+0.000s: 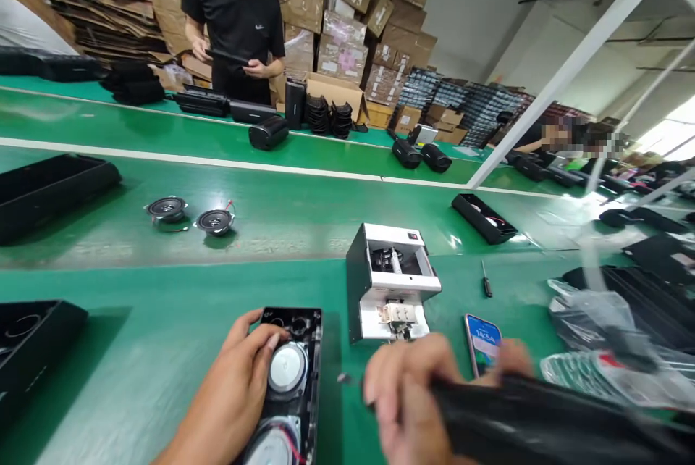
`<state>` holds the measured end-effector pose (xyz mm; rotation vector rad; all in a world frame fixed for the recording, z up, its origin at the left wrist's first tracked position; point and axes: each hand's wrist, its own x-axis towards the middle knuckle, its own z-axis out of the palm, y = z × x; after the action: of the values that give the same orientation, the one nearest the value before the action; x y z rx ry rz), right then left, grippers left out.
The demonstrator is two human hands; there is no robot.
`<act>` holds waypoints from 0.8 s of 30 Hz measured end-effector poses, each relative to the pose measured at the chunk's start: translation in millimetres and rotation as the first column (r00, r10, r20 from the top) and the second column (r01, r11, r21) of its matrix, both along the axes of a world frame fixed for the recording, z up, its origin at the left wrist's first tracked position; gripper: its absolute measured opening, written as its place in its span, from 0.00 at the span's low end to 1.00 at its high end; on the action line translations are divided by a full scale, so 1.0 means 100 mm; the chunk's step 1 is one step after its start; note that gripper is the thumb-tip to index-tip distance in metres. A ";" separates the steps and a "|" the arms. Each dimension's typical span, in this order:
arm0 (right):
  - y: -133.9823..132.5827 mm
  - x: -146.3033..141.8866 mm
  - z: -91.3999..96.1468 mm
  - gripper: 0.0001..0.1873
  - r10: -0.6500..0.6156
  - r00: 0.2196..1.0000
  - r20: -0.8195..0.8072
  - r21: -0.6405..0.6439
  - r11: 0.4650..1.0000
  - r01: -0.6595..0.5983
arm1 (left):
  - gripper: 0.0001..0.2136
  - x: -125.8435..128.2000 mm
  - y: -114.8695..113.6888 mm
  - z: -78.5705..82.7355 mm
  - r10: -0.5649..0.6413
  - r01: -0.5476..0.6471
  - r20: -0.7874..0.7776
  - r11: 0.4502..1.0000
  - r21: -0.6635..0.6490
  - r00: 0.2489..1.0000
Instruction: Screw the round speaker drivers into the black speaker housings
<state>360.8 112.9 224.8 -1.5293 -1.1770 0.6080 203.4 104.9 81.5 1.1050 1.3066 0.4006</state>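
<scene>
Nearest the camera, a black housing [543,414] runs off the lower right edge, its end gripped by the right hand [410,400]. That hand is blurred, its fingers curled over the housing and its thumb apparently behind, so the grip looks like a firm wrap, not a fine pinch. The housing looks long, stiff and fairly light, with a smooth surface that may slip; its middle seems the steadiest place to hold.

The left hand [233,378] lies spread, not clenched, on an open black case [293,371] on the green bench [163,291], with its fingertips [271,331] at the case's upper end. The case holds 2 round speakers, the upper with a white cone [287,369], the lower cut off by the frame, with a red wire [287,447] beside it. The cones look fragile, so the case is better held by its rigid walls.

Just right of the case stands a white-and-black machine [391,284]. A phone [481,342] lies beyond the right hand, near a small screwdriver [487,280] and a plastic bag [591,320]. 2 loose speakers [190,215] sit further up the bench. Across the line, a person [233,23] holds a flat black piece.
</scene>
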 end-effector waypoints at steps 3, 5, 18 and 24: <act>0.29 0.36 0.23 0.06 -0.112 0.991 0.077 0.144 0.985 0.100 | 0.25 0.04 0.11 -0.01 0.024 -0.023 -0.035 0.999 0.026 0.999; 0.44 0.55 0.29 0.19 -0.100 0.985 0.143 0.153 0.985 0.078 | 0.24 0.08 0.15 0.01 0.023 -0.021 -0.043 0.999 0.039 0.999; 0.34 0.74 0.20 0.33 -0.013 0.984 0.177 0.115 0.993 -0.007 | 0.20 -0.18 -0.31 0.57 -0.202 0.225 -0.100 0.851 0.475 0.974; 0.29 0.75 0.11 0.33 -0.054 0.987 0.149 -0.001 0.999 0.055 | 0.15 -0.18 -0.17 0.34 -0.177 0.193 -0.076 0.906 0.377 0.981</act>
<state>435.8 141.7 235.9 -1.6284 -1.2425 0.4672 185.6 87.4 115.2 1.5606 1.1710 0.5068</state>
